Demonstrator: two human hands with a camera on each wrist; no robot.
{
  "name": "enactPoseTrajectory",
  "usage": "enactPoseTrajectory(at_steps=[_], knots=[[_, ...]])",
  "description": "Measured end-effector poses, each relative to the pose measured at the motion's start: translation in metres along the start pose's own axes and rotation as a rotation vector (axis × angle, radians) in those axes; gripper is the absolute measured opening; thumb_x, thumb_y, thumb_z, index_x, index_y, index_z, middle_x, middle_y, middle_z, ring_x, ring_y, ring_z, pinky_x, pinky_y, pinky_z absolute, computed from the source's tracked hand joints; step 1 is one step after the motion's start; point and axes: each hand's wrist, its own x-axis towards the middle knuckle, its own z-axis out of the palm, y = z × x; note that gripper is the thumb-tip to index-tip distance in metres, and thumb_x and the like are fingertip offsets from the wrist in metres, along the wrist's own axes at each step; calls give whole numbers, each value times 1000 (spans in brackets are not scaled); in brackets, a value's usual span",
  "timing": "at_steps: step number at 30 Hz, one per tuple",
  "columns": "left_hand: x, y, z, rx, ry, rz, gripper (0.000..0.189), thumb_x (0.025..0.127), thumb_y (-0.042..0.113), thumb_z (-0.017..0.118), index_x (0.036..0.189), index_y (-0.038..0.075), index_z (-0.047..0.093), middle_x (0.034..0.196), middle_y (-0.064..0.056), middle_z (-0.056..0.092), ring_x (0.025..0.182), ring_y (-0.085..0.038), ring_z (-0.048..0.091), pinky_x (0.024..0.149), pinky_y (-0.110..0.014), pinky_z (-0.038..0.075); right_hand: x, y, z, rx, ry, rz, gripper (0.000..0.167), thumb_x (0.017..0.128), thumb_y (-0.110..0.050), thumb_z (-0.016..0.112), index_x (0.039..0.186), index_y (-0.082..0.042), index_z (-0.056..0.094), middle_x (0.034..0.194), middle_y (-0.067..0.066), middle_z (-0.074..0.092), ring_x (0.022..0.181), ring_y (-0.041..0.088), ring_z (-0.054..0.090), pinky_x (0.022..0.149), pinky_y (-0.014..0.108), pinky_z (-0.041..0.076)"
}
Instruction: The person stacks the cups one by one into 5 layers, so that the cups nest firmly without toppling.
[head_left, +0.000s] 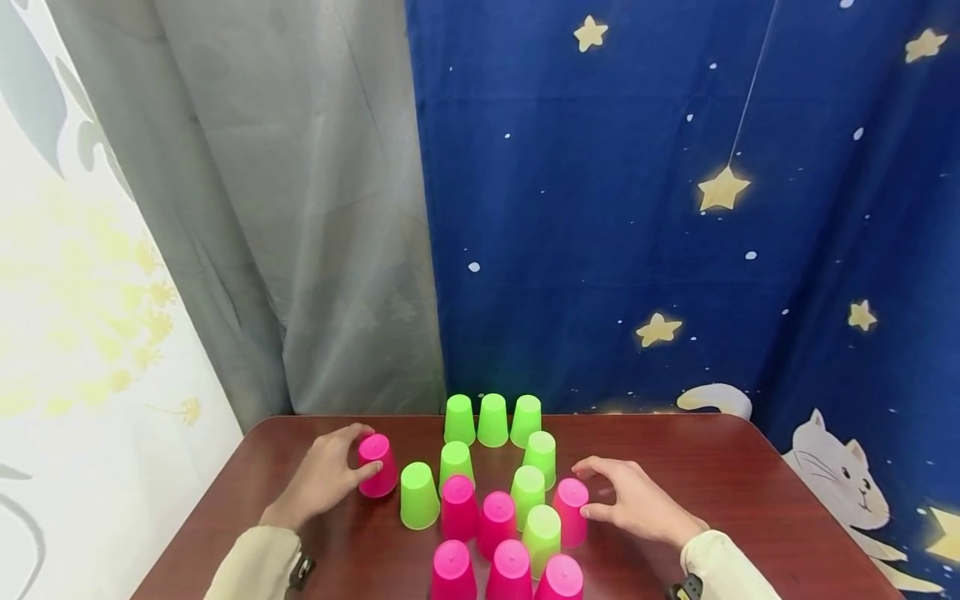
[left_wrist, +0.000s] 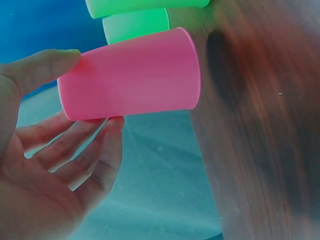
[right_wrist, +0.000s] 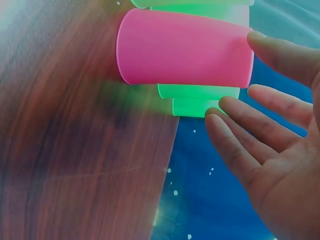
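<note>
At the left of the head view, my left hand (head_left: pixel 326 473) grips an upside-down pink cup (head_left: pixel 377 467) between thumb and fingers. In the left wrist view that pink cup (left_wrist: pixel 131 75) has a gap between its rim and its dark shadow, so it seems lifted off the table. My right hand (head_left: pixel 633 498) is beside another upside-down pink cup (head_left: pixel 572 512). The right wrist view shows the thumb at the base edge of this pink cup (right_wrist: pixel 185 47), while the other fingers stretch out loosely, apart from its side. A green cup (head_left: pixel 419 496) stands just right of the left hand's cup.
Several green cups (head_left: pixel 492 421) stand upside down at the back and middle of the brown table (head_left: pixel 660 442). Several pink cups (head_left: pixel 497 525) stand nearer the front, some cut off by the frame. Behind the table hang grey and blue curtains (head_left: pixel 570 250).
</note>
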Motion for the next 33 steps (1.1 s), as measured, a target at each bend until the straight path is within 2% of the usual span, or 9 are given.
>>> enactPoseTrajectory(at_steps=[7,12,18,27,31,33], knots=[[18,-7,6,-53,-4,-37,45,81,20,83,118,3,65,105,-10,72,93,-26,66,79,-39,57,1,1,8,43,-6,-4,45,85,-23,80,124,-8,62,113,4,72,100,17,74,84,31,62],[30,-11,12,-42,-9,-25,45,81,21,83,118,2,65,104,-11,72,92,-25,66,77,-39,57,2,0,10,62,2,12,44,85,-23,80,123,-8,63,112,4,72,100,20,73,83,31,62],[47,-13,26,-53,-66,-46,46,83,23,80,121,1,64,106,-13,72,91,-24,67,78,-39,58,1,2,14,60,28,35,45,85,-22,80,123,-9,63,111,3,73,100,19,72,82,27,61],[65,2,37,-130,-133,-85,45,82,18,81,120,0,63,108,-15,71,93,-24,67,80,-40,61,0,2,21,67,67,74,45,84,-21,81,124,-9,63,108,1,73,97,13,71,82,22,59],[73,10,41,-127,-167,-111,46,82,17,82,121,1,63,108,-14,71,92,-23,66,79,-37,61,1,2,21,71,76,77,44,84,-21,81,123,-8,64,108,1,72,97,15,71,82,24,60],[77,12,42,-116,-177,-102,45,82,16,82,120,1,63,107,-14,71,92,-23,66,79,-38,61,2,2,22,77,83,72,44,84,-21,81,122,-8,64,108,1,72,97,17,72,83,27,61]])
